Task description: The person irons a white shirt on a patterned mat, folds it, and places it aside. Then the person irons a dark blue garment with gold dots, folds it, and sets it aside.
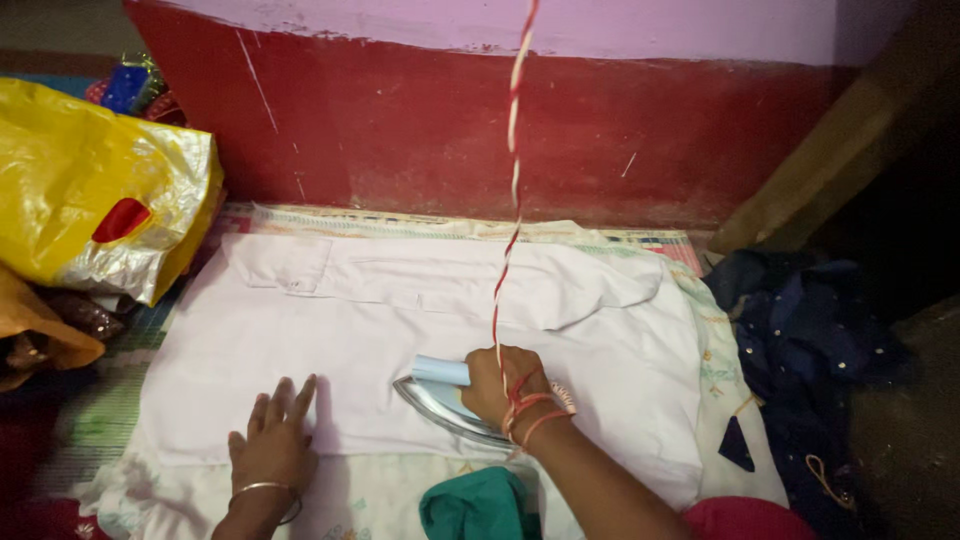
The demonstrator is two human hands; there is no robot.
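Right hand: the right hand (508, 388) is closed around the light-blue handle of the clothes iron (447, 402); the red-and-white cord (513, 160) loops round the wrist and runs up and away from it.
Left hand: the left hand (274, 440) lies flat, fingers spread wide, palm down on the white shirt (420, 330); it holds nothing and only presses the fabric.
Iron position: soleplate down on the shirt, just beside the left hand on its right, tip pointing toward that hand.
Shirt position: spread under both hands on a pale printed cloth (380, 500); collar and pocket lie beyond the hands, toward the red wall (640, 130).
Progress, judged: the shirt is laid out and the iron works the near edge; the cloth between the hands looks smooth, while folds remain beyond the right hand near the sleeve.
Left of the left hand: yellow plastic bag (90, 190).
Right of the right hand: dark blue garment (810, 330), well apart.
Near the right forearm: green cloth (475, 505).
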